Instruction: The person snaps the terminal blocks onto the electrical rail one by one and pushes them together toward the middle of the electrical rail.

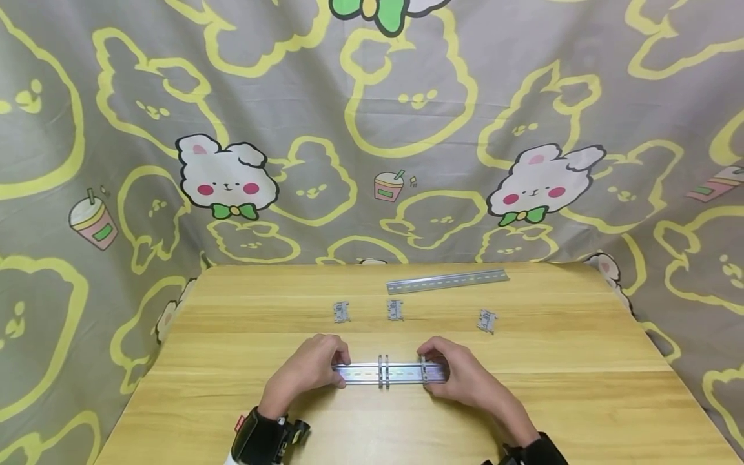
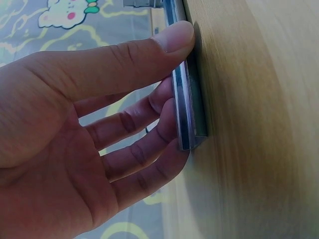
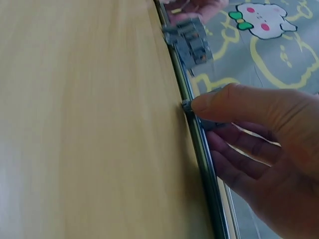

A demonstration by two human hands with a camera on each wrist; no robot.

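A short slotted metal DIN rail [image 1: 360,374] lies crosswise near the front of the wooden table. My left hand [image 1: 307,369] grips its left end, thumb on the near edge and fingers curled at the far edge; the left wrist view shows the rail [image 2: 183,119] between them. Toward the rail's right end, my right hand [image 1: 465,376] pinches a thin grey terminal block [image 1: 424,372] seated across it. Two more terminal blocks [image 1: 380,372] stand close together on the rail's middle, also visible as grey blocks [image 3: 192,44] in the right wrist view.
Behind the hands, loose grey terminal blocks lie flat: one on the left [image 1: 341,312], a middle one [image 1: 395,310] and one on the right [image 1: 487,321]. A longer slotted rail [image 1: 447,281] lies at the back, before a patterned curtain [image 1: 325,187].
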